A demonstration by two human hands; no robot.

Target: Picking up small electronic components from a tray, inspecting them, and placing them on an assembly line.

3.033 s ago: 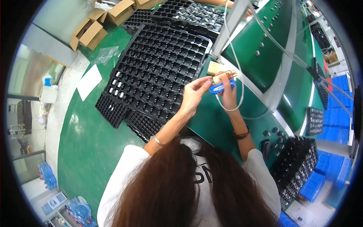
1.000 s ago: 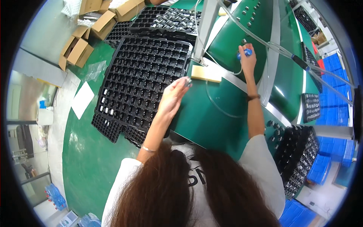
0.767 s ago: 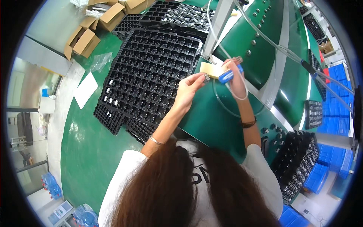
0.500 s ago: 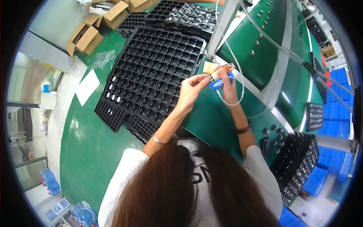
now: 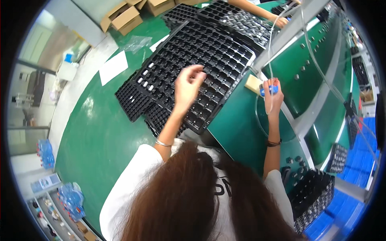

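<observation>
My left hand (image 5: 186, 89) hovers over a large black plastic tray (image 5: 209, 48) of small pockets. Its fingers are curled in and blurred; whether a small part sits between them is hidden. Several small silvery-white parts (image 5: 145, 72) stand in pockets along the tray's left side. To the right, over the green bench, my right hand (image 5: 275, 100) grips a blue air gun (image 5: 268, 90) joined to a clear hose (image 5: 257, 116). A pale yellow block (image 5: 252, 83) lies on the bench just left of that hand.
Behind the tray, another black tray (image 5: 241, 22) holds many metal parts, near a co-worker's hand (image 5: 280, 21). A metal post (image 5: 295, 30) rises beside a green conveyor (image 5: 295, 60) carrying loose parts. At lower right stand filled black trays (image 5: 313, 193); cardboard boxes (image 5: 125, 19) sit at far left.
My left hand has left the blue air gun and moved left over the tray. My right hand, still holding the air gun, is now apart from it. The whole view has shifted.
</observation>
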